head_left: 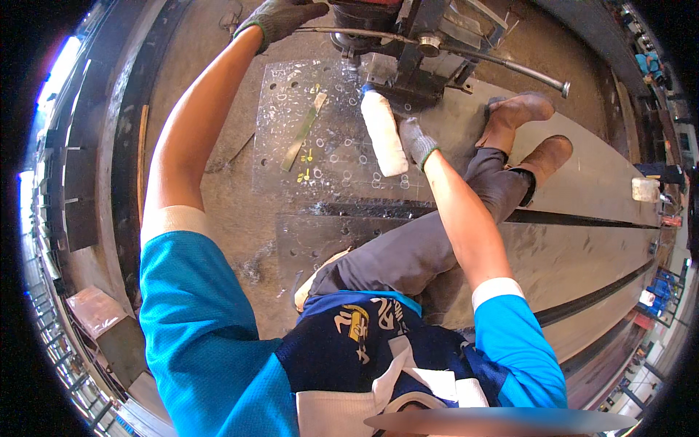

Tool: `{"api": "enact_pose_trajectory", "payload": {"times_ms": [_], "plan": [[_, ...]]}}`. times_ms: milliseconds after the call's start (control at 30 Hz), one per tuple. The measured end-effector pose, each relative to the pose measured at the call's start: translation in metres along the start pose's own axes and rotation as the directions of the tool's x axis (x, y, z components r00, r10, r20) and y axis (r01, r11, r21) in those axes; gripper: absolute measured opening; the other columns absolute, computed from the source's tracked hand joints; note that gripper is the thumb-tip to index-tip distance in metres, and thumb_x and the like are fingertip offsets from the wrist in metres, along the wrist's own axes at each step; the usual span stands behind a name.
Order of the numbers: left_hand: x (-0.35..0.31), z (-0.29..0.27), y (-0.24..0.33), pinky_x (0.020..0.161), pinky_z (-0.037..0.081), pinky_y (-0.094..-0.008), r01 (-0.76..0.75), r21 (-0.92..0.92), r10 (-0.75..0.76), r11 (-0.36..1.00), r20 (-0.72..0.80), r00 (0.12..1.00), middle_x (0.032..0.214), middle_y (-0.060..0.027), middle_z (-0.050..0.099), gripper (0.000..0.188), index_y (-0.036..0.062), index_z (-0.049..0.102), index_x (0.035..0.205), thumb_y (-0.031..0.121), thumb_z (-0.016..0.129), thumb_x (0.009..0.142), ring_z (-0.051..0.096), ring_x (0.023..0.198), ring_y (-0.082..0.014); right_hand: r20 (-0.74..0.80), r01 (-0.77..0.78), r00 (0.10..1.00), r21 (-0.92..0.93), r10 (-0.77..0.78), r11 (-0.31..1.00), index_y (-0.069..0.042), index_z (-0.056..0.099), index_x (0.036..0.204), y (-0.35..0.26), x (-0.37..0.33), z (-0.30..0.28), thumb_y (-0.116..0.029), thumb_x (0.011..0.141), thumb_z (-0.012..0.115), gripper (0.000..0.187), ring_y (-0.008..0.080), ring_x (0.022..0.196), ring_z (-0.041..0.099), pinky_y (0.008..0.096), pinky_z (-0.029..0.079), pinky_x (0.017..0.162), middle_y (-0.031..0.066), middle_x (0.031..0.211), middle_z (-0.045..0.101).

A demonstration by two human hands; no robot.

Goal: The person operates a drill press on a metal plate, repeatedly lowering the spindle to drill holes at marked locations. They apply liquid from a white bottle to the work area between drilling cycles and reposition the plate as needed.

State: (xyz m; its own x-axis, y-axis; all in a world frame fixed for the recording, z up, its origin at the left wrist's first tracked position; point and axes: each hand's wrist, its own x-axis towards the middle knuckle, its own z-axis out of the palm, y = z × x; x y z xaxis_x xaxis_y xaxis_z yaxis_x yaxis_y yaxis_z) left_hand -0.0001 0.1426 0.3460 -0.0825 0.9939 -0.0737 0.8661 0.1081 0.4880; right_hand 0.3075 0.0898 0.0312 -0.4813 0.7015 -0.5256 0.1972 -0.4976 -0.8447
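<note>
Machine [411,65] cut off, hands [418,143] gloved, grips unclear

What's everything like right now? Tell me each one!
Left hand: gloved, by the bar
Right hand: gloved, beside the bottle, grip unclear
White bottle: blue-tipped end toward the machine
Bar: slanted
Steel plate: marked, with holes
Greenish strip: flat on plate

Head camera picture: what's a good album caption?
Gloved left hand by a long metal lever, gloved right hand beside a white, blue-tipped bottle.
</note>
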Motion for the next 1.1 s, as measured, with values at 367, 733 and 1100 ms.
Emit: {"api": "enact_pose_trajectory", "payload": {"times_ms": [367, 733, 1100], "plan": [[0.001, -0.001, -0.006, 0.098, 0.051, -0.0431, 0.030, 0.013, -0.030, 0.999, 0.015, 0.999, 0.118, -0.0188, 0.074, 0.059, 0.0058, 0.074, 0.120, 0.056, 0.064, 0.092, 0.069, 0.110, -0.0326, -0.047, -0.186, 0.979, 0.200, 0.199, 0.962, -0.009, 0.068, 0.120, 0.031, -0.007, 0.019, -0.047, 0.109, 0.023, 0.060, 0.0241, 0.077, 0.072, 0.0407, 0.061, 0.072, 0.0083, 0.096, 0.074], [0.006, 0.000, -0.005, 0.095, 0.052, -0.0418, 0.041, -0.022, -0.040, 0.999, 0.029, 0.999, 0.112, -0.0180, 0.075, 0.056, 0.0055, 0.074, 0.121, 0.053, 0.066, 0.092, 0.070, 0.105, -0.0310, -0.181, -0.263, 0.938, 0.184, 0.295, 0.947, -0.005, 0.068, 0.119, 0.022, -0.012, 0.025, -0.051, 0.110, 0.016, 0.070, 0.0234, 0.078, 0.071, 0.0389, 0.060, 0.073, 0.0078, 0.098, 0.074], [0.003, 0.002, -0.001, 0.092, 0.053, -0.0425, 0.088, -0.005, -0.088, 0.996, 0.029, 0.996, 0.111, -0.0189, 0.075, 0.057, 0.0054, 0.073, 0.122, 0.054, 0.065, 0.093, 0.071, 0.103, -0.0311, 0.035, -0.143, 0.989, 0.454, 0.143, 0.879, -0.007, 0.065, 0.125, 0.029, -0.007, 0.020, -0.044, 0.111, 0.028, 0.054, 0.0254, 0.081, 0.072, 0.0421, 0.062, 0.076, 0.0098, 0.105, 0.074]]}}
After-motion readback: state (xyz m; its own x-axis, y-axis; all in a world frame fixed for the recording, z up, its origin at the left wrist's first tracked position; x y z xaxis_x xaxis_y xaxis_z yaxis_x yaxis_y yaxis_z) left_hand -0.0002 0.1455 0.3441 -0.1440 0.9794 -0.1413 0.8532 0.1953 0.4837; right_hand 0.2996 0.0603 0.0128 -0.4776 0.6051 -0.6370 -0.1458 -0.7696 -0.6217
